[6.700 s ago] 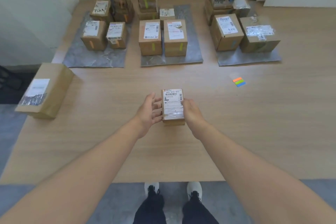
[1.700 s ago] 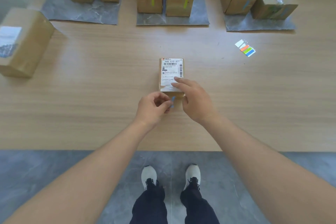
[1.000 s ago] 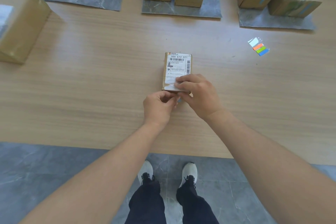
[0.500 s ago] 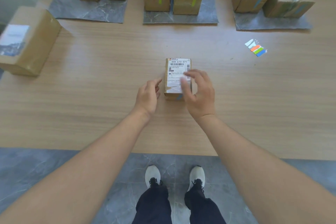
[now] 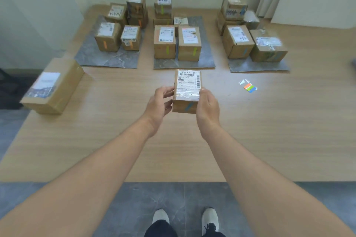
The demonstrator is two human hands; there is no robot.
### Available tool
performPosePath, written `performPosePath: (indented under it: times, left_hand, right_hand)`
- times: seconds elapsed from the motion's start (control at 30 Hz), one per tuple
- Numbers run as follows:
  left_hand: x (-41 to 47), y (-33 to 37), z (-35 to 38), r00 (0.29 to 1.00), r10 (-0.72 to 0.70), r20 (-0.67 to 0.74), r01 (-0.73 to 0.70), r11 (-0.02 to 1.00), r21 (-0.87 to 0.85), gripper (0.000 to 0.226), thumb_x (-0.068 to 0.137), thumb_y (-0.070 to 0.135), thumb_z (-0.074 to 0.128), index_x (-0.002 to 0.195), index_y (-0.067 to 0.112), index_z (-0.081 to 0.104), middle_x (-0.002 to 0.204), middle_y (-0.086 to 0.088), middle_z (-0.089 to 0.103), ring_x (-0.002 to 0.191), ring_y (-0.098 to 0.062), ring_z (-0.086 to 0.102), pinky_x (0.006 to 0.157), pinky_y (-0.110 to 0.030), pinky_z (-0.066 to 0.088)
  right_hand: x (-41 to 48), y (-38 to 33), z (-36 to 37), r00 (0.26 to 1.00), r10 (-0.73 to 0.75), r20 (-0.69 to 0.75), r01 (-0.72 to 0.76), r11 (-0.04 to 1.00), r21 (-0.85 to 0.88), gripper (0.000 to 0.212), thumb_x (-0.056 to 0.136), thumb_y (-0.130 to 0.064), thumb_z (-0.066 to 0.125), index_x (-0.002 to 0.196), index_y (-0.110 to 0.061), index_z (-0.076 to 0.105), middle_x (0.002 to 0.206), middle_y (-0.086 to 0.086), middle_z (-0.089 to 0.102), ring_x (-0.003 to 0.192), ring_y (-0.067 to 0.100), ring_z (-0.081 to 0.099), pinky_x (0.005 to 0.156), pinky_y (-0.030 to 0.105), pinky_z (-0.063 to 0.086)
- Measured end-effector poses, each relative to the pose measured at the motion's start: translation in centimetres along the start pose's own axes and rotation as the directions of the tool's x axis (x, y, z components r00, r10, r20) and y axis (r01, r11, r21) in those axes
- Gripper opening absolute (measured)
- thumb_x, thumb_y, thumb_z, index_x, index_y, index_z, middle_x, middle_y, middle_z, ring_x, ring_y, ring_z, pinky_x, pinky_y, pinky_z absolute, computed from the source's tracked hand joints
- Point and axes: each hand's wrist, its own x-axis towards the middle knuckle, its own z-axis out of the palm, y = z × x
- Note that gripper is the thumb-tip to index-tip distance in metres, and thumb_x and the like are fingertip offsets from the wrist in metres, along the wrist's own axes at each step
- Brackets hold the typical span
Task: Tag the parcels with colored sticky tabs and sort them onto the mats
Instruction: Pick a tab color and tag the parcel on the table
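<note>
1. Head view, far left: large brown parcel [image 5: 52,86] sits at the table [image 5: 289,131] edge, well apart from the mats. No tab visible on it, so it looks untagged and is probably the next one.
2. Left mat [image 5: 107,59]: parcels carry orange tabs. Middle mat [image 5: 185,63]: parcels carry green tabs. Nothing has changed on either.
3. Left hand [image 5: 159,105]: half a second ago it was open beside the box on the table. Now its fingers are closed on the left side of the small parcel [image 5: 186,90].
4. Small parcel: was flat on the table, is now lifted clear and held between both hands, label up, in front of the middle mat. A blue tab [image 5: 188,106] shows on its near face. A second ago both hands were pressing there, so tagging looks done.
5. Right hand [image 5: 207,107]: wrapped on the parcel's right side; it had been hovering open over the label.
6. Meaning: step has shifted from tag to sort. Blue should match the right mat [image 5: 258,66], whose front parcels show blue tabs. That's a judgement from colours only.
7. Right mat: front row is full, so free space is mostly the near edge strip. Placement may be tight.
8. Sticky tab pad [image 5: 249,87]: lies on the table right of the hands, near the right mat, untouched.
</note>
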Motion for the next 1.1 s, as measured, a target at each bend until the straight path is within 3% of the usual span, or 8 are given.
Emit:
performPosePath:
  times: [0.2, 0.3, 0.4, 0.53, 0.67, 0.83, 1.0, 1.1]
  left_hand:
    - [-3.3, 8.8, 0.6, 0.988, 0.150, 0.041, -0.151, 0.988, 0.021, 0.047, 0.106, 0.040, 0.026, 0.123, 0.022, 0.066, 0.127, 0.004, 0.065, 0.117, -0.020, 0.062, 0.105, -0.036, 0.048]
    - [-5.4, 13.4, 1.0, 0.967, 0.242, 0.085, -0.246, 0.968, 0.044, 0.044, 0.106, 0.041, 0.026, 0.114, 0.028, 0.067, 0.113, 0.009, 0.071, 0.104, -0.013, 0.066, 0.097, -0.030, 0.050]
    - [-7.0, 18.0, 1.7, 0.946, 0.306, 0.107, -0.311, 0.950, 0.028, 0.043, 0.107, 0.043, 0.026, 0.113, 0.030, 0.066, 0.112, 0.008, 0.069, 0.095, -0.013, 0.065, 0.088, -0.028, 0.051]
    - [-8.9, 23.0, 2.7, 0.916, 0.378, 0.139, -0.383, 0.924, 0.015, 0.044, 0.106, 0.044, 0.026, 0.110, 0.030, 0.068, 0.118, 0.002, 0.070, 0.100, -0.019, 0.063, 0.091, -0.032, 0.048]
    - [-9.9, 26.1, 3.6, 0.878, 0.451, 0.159, -0.461, 0.887, 0.033, 0.050, 0.104, 0.050, 0.026, 0.124, 0.028, 0.065, 0.122, 0.004, 0.069, 0.111, -0.024, 0.065, 0.101, -0.038, 0.049]
    - [-9.0, 28.3, 4.4, 0.877, 0.444, 0.183, -0.456, 0.890, 0.025, 0.059, 0.104, 0.057, 0.019, 0.128, 0.026, 0.062, 0.128, 0.003, 0.064, 0.112, -0.026, 0.066, 0.106, -0.043, 0.048]
    - [-6.9, 29.5, 6.4, 0.878, 0.431, 0.209, -0.442, 0.897, 0.006, 0.056, 0.105, 0.055, 0.019, 0.125, 0.023, 0.061, 0.129, 0.000, 0.062, 0.111, -0.026, 0.066, 0.099, -0.036, 0.052]
    - [-4.8, 29.6, 8.3, 0.885, 0.407, 0.224, -0.421, 0.907, 0.015, 0.054, 0.105, 0.056, 0.020, 0.114, 0.026, 0.063, 0.126, 0.000, 0.063, 0.110, -0.025, 0.065, 0.098, -0.036, 0.052]
  right_hand:
    - [-1.7, -9.0, -1.0, 0.992, -0.130, -0.010, 0.130, 0.991, 0.023, 0.036, 0.105, -0.034, 0.037, 0.107, -0.018, 0.070, 0.103, -0.004, 0.072, 0.095, 0.012, 0.064, 0.075, 0.027, 0.048]
    - [-2.5, -14.0, -1.8, 0.977, -0.213, 0.005, 0.213, 0.977, -0.017, 0.040, 0.104, -0.038, 0.036, 0.109, -0.019, 0.070, 0.103, -0.004, 0.071, 0.098, 0.014, 0.064, 0.080, 0.032, 0.050]
    - [-3.1, -19.2, -2.8, 0.958, -0.287, -0.011, 0.286, 0.957, -0.058, 0.041, 0.104, -0.042, 0.036, 0.110, -0.019, 0.069, 0.102, -0.004, 0.071, 0.097, 0.015, 0.063, 0.084, 0.034, 0.050]
    - [-4.0, -24.8, -4.3, 0.923, -0.383, -0.029, 0.380, 0.922, -0.077, 0.039, 0.104, -0.041, 0.035, 0.104, -0.018, 0.067, 0.094, -0.004, 0.067, 0.090, 0.015, 0.061, 0.073, 0.033, 0.044]
    - [-4.6, -28.4, -5.7, 0.904, -0.424, -0.052, 0.420, 0.905, -0.070, 0.039, 0.103, -0.042, 0.036, 0.103, -0.015, 0.065, 0.091, 0.000, 0.066, 0.084, 0.015, 0.058, 0.070, 0.033, 0.044]
    - [-4.0, -30.6, -6.8, 0.885, -0.464, -0.048, 0.459, 0.885, -0.082, 0.038, 0.105, -0.041, 0.035, 0.105, -0.014, 0.062, 0.089, 0.001, 0.063, 0.082, 0.015, 0.057, 0.067, 0.033, 0.043]
    - [-1.4, -31.4, -7.7, 0.895, -0.441, -0.063, 0.440, 0.898, -0.032, 0.036, 0.102, -0.039, 0.034, 0.084, -0.017, 0.056, 0.081, 0.002, 0.058, 0.076, 0.020, 0.052, 0.066, 0.035, 0.041]
    - [0.8, -30.7, -8.4, 0.904, -0.422, -0.072, 0.423, 0.906, 0.001, 0.034, 0.098, -0.039, 0.035, 0.085, -0.018, 0.059, 0.086, 0.006, 0.062, 0.079, 0.021, 0.055, 0.066, 0.034, 0.042]
